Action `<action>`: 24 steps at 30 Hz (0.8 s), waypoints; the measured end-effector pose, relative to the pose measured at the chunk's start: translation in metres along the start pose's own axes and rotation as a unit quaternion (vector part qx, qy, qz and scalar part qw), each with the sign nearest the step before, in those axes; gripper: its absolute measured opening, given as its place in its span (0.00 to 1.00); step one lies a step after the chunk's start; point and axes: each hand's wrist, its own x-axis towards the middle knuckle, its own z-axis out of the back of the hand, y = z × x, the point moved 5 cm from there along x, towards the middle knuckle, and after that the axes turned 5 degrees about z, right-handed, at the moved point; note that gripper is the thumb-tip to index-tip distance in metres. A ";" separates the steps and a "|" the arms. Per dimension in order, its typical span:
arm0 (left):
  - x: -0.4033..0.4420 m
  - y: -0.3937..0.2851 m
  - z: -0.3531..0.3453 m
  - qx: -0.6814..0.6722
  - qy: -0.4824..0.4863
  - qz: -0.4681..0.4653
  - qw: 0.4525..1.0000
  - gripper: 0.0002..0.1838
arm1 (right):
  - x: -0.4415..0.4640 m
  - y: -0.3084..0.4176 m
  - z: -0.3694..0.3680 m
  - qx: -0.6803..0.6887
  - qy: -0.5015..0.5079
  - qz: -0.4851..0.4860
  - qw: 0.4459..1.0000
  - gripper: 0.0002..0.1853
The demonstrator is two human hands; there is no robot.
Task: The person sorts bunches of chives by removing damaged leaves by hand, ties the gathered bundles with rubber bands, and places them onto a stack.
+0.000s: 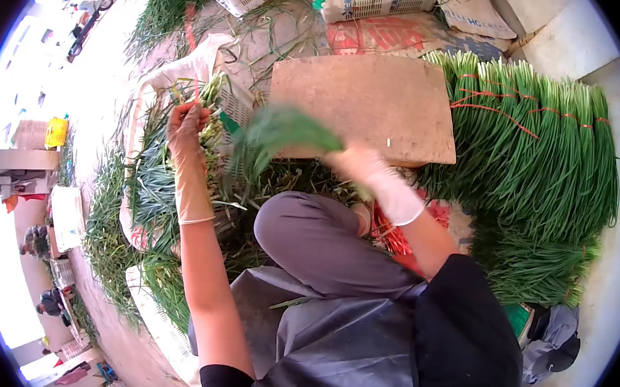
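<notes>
My right hand [362,170], in a pale thin glove, grips a bunch of green chives [278,135] by one end. The bunch and the hand are smeared by motion in front of the wooden board [363,104]. My left hand [188,129], gloved too, has its fingers curled at the top of a heap of loose chives [158,201] in a lined crate. A thin red strip [196,91] shows just above these fingers. What they hold, if anything, is hidden.
Bundles of chives tied with red strips [537,137] stand in a row right of the board. More chives [542,264] lie below them. Red strips [392,236] lie beside my knee. White crates [370,3] stand at the back. Several people are far left.
</notes>
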 end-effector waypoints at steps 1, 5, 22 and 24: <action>-0.001 0.002 -0.007 -0.012 0.003 0.014 1.000 0.05 | -0.003 -0.002 0.030 0.015 -0.077 -0.026 0.997 0.24; -0.012 -0.002 -0.088 0.043 0.121 -0.010 0.992 0.06 | -0.006 -0.027 0.163 0.057 -0.356 0.013 0.933 0.22; -0.034 0.128 -0.261 0.477 0.428 -0.075 0.764 0.10 | 0.061 -0.090 0.025 -0.299 -0.253 -0.136 0.910 0.46; -0.036 0.131 -0.245 0.445 0.433 -0.047 0.782 0.10 | 0.065 -0.095 0.017 -0.330 -0.267 -0.130 0.896 0.48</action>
